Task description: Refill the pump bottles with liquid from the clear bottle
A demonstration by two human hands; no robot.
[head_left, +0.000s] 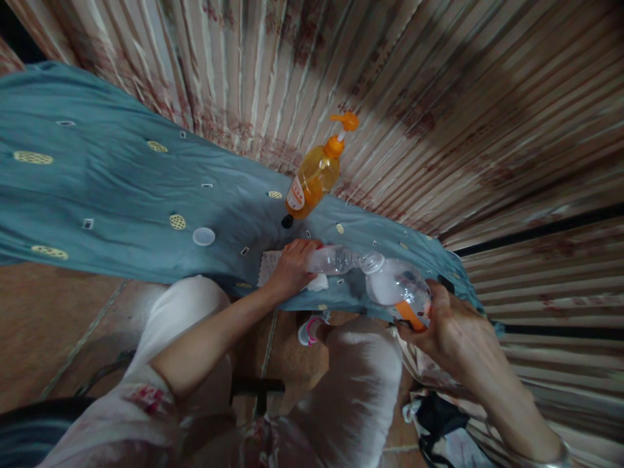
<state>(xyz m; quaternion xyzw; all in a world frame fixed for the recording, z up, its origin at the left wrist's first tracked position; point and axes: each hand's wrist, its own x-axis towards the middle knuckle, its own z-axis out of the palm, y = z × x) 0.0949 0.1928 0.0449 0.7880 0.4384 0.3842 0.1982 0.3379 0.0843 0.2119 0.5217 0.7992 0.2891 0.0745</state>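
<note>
My left hand (292, 265) grips a small clear plastic bottle (336, 259) held sideways over the blue cloth (112, 188). My right hand (451, 328) holds a larger clear bottle (397, 286) with an orange label, tilted so its mouth meets the mouth of the small bottle. A white liquid or foam shows inside the larger bottle. A white napkin (273, 265) lies on the cloth under my left hand.
An orange pump bottle (314, 175) stands on the cloth near the striped curtain (439, 84). A white round lid (203, 236) and a small black cap (287, 221) lie on the cloth. My knees in white trousers (361, 383) are below, above a brown floor.
</note>
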